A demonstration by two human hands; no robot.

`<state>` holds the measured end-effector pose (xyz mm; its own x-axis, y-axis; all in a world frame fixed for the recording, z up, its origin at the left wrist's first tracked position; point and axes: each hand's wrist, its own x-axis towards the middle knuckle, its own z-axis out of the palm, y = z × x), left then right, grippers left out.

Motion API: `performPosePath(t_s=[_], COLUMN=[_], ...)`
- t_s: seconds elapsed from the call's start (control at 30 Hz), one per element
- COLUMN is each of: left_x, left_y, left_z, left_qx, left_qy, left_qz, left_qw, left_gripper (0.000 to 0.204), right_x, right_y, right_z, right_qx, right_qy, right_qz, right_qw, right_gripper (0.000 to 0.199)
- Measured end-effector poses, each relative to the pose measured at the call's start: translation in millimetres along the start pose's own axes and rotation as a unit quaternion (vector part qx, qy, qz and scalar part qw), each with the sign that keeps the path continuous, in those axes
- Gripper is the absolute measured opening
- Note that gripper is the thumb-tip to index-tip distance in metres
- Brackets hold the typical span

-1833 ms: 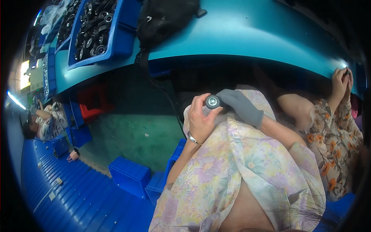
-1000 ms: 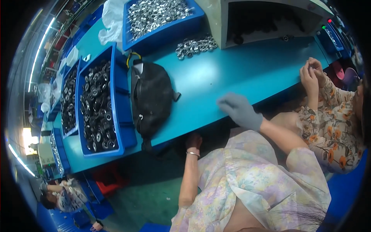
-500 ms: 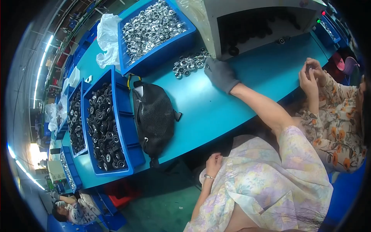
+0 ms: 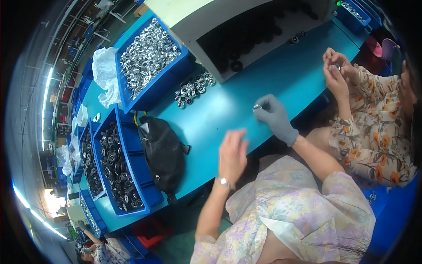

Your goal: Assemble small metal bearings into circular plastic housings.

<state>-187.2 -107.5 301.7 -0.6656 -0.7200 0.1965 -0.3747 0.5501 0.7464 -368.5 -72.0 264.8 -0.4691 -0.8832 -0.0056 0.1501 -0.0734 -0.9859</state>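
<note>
My right hand point(image 4: 278, 119), in a grey glove, is above the blue-green table and pinches a small shiny metal ring-like part point(image 4: 257, 107) at its fingertips. My left hand point(image 4: 233, 156), bare with a bracelet at the wrist, is raised near the table's front edge. Its fingers are loosely stretched and somewhat blurred, and nothing shows in them. Farther off, a loose pile of similar metal parts point(image 4: 193, 89) lies on the table beside a blue bin point(image 4: 187, 61) heaped with more of them.
A white box-like housing point(image 4: 184, 26) with dark round parts inside stands at the back. On the left are a black mesh bag point(image 4: 163, 152) and a blue bin point(image 4: 147, 180) of black wheel-like parts. At the right, another person's hands point(image 4: 338, 72) hold a small part.
My right hand has drawn back from the pile toward me, bringing a metal part. My left hand has risen from my lap to the table edge. The view has shifted.
</note>
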Motion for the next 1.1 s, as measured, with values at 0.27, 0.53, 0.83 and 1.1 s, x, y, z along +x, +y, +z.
performPosePath(t_s=[0.27, 0.53, 0.83, 1.1], left_x=[168, 156, 30, -48], left_y=[-41, -56, 15, 34], left_z=[57, 69, 32, 23], left_qx=[0.135, 0.174, -0.054, -0.126], left_qy=[0.111, 0.122, 0.137, 0.176], left_qz=[0.026, 0.013, 0.003, -0.063], left_qw=[0.984, 0.977, 0.989, 0.974], left_gripper=[0.032, 0.027, 0.041, 0.045], right_x=[-15, -15, -42, -90], right_y=[-7, -1, -12, -23], right_z=[-23, -26, -27, -14], right_qx=[0.070, 0.124, 0.176, 0.171], right_qy=[-0.036, -0.056, -0.106, -0.194], right_qz=[0.032, 0.078, 0.138, 0.162], right_qw=[0.996, 0.988, 0.969, 0.952], right_gripper=[0.014, 0.013, 0.039, 0.042])
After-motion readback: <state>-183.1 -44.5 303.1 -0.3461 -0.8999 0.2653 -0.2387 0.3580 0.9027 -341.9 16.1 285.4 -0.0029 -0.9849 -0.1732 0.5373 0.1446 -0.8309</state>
